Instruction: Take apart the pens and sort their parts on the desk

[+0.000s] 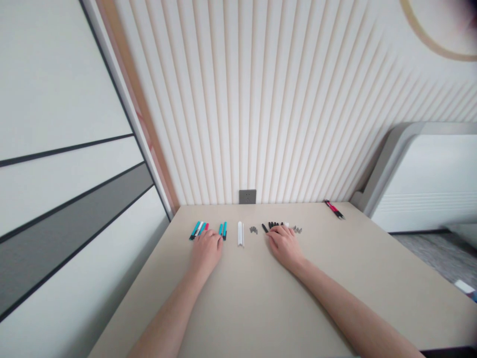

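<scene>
My left hand lies flat on the beige table, fingers stretched out over a row of teal, white and red pen parts, with two more teal pieces at its right edge. My right hand also rests flat, its fingertips on a group of black pen parts. Neither hand grips anything. Between the hands lie a few white tubes and a small heap of grey springs.
A second small heap of grey bits lies right of the black parts. A red and black pen sits at the table's far right. A grey wall socket is at the back edge. A white cabinet stands on the right.
</scene>
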A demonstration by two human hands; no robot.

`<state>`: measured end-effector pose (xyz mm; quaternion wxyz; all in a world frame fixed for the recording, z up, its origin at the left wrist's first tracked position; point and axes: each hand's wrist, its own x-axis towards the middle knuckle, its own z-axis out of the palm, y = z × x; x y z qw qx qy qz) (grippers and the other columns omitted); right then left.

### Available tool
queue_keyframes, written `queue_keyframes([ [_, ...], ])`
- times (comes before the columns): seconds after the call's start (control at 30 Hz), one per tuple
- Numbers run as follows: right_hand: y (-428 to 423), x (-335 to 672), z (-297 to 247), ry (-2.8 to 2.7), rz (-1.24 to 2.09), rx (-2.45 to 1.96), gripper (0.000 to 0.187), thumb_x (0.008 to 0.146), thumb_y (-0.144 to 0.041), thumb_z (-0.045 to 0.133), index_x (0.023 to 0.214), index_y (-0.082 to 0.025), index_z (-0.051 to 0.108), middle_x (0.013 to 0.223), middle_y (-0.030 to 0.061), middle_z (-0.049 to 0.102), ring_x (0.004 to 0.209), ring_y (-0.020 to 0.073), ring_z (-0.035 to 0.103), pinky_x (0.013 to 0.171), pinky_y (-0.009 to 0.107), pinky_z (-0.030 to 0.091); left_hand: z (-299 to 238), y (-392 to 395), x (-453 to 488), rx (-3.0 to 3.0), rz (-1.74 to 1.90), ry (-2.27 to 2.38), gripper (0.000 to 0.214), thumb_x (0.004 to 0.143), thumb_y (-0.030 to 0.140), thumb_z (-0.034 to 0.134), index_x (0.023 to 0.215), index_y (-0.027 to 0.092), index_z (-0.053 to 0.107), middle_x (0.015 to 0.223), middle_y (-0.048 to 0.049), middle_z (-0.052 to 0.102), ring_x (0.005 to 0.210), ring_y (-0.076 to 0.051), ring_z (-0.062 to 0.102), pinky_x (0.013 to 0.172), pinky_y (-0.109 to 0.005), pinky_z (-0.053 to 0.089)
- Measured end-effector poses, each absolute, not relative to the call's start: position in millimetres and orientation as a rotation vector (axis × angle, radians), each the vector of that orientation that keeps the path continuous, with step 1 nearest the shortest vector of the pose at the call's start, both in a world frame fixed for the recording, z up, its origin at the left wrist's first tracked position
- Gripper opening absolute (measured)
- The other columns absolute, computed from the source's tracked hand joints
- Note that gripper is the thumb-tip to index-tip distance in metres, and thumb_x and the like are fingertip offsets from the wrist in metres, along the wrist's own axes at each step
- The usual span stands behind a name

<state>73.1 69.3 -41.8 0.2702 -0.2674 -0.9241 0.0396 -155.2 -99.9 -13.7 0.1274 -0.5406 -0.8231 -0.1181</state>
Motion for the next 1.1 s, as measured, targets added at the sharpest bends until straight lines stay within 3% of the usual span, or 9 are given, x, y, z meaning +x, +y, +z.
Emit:
queue_keyframes([
  [0.4, 29, 47, -34, -2.626, 0.160, -0.270, 0.028, 0.096, -0.022, 0.046, 0.117, -0.023, 0.065, 0.114, 0.0095, 0.063, 0.107, 0.0228, 0.053, 0.093, 0.038, 0.041, -12, -101, -152, -1.501, -0.265, -2.453, 0.018, 0.088, 0.022, 0.051, 0.092, 0.022, 0.069, 0.092, -0.0075, 0.070, 0.101, -0.028, 0.058, 0.085, -0.040, 0.041],
  [0.57, 20, 35, -34, -2.682, 0.187, -0.257, 0.029, 0.096, -0.029, 0.047, 0.121, -0.025, 0.063, 0.121, 0.0083, 0.060, 0.111, 0.0236, 0.052, 0.097, 0.040, 0.040, -12, -103, -151, -1.479, -0.255, -2.464, 0.023, 0.086, 0.019, 0.050, 0.100, 0.022, 0.068, 0.097, -0.0083, 0.068, 0.104, -0.028, 0.057, 0.083, -0.039, 0.041],
  [0.7, 21, 40, -35, -2.699, 0.206, -0.304, 0.031, 0.097, -0.029, 0.046, 0.123, -0.025, 0.062, 0.121, 0.0091, 0.060, 0.113, 0.0235, 0.052, 0.097, 0.040, 0.040, -11, -104, -151, -1.453, -0.212, -2.478, 0.023, 0.088, 0.020, 0.048, 0.096, 0.021, 0.069, 0.103, -0.0104, 0.066, 0.108, -0.029, 0.055, 0.084, -0.040, 0.041],
  [1.1, 20, 51, -33, -2.647, 0.239, -0.310, 0.023, 0.096, -0.023, 0.046, 0.106, -0.020, 0.067, 0.105, 0.0081, 0.067, 0.102, 0.0206, 0.056, 0.093, 0.036, 0.040, -12, -111, -168, -1.210, -0.093, -2.590, 0.031, 0.092, 0.017, 0.040, 0.105, 0.017, 0.068, 0.105, -0.0139, 0.063, 0.102, -0.028, 0.054, 0.085, -0.041, 0.043],
])
